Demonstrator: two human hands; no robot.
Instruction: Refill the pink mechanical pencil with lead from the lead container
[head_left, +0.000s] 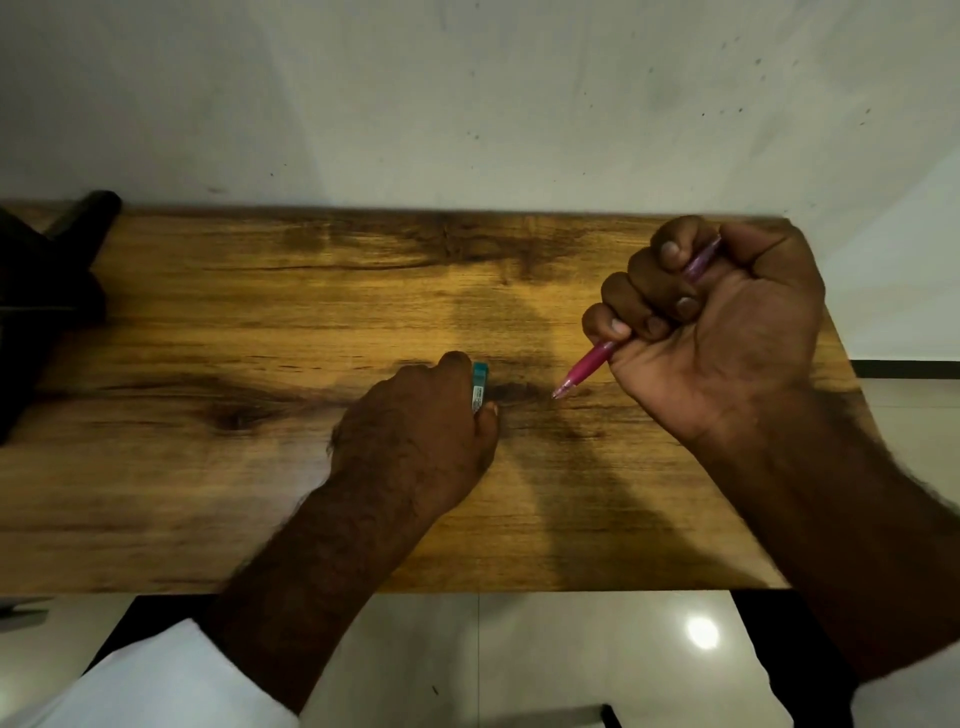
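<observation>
My right hand (711, 332) is wrapped in a fist around the pink mechanical pencil (587, 366), all four fingers curled over the barrel and the thumb folded across them. The pencil's long axis runs on a slant, from far right to near left. Its back end pokes out of the top of my fist beside the thumb, pointing away from me and to the right. Its tapered tip sticks out below my little finger and points down and left, toward my other hand. The tip is low over the wooden table (260, 312), right over a dark knot in the grain, but I cannot tell whether it touches the wood.

My left hand (415, 431) is lower, down at the tabletop near the middle, with its back turned up toward me. It pinches the lead container (479, 387), a slim teal case with a pale label, between the thumb and the fingers. Only a narrow strip of the case shows past my knuckles. Its long axis runs from me toward the wall (467, 104), the teal end pointing away from me. Whether it lies on the wood or is lifted off it, I cannot tell.

The pencil tip and the container are near each other but apart. A white sleeve (156, 680) covers my left forearm. A dark object (47, 291) sits on the table's far left edge.
</observation>
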